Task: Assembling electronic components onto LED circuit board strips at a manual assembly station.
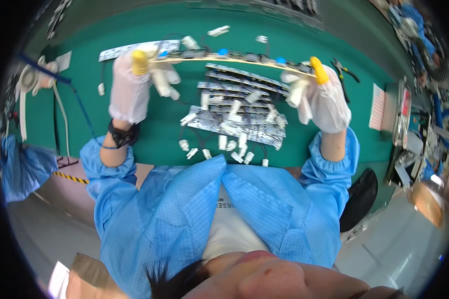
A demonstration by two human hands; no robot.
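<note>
A small white fan (29, 79) stands at the far left, off to the side, maybe so it doesn't get in the way. A black wristband (124, 134) sits on the left wrist, with a blue cord (85, 112) running up from it. The left hand (130, 92), in a white glove with a yellow thumb cover, pinches the left end of a long circuit board (234, 57). The board is up above the green mat (159, 144), past the pile of circuit boards (239, 117), whose white plugs hang toward the person. The right hand (330, 105) pinches the other end, probably so the long board doesn't tip. Pliers (351, 74) lie just beyond that hand, probably easy to reach.
</note>
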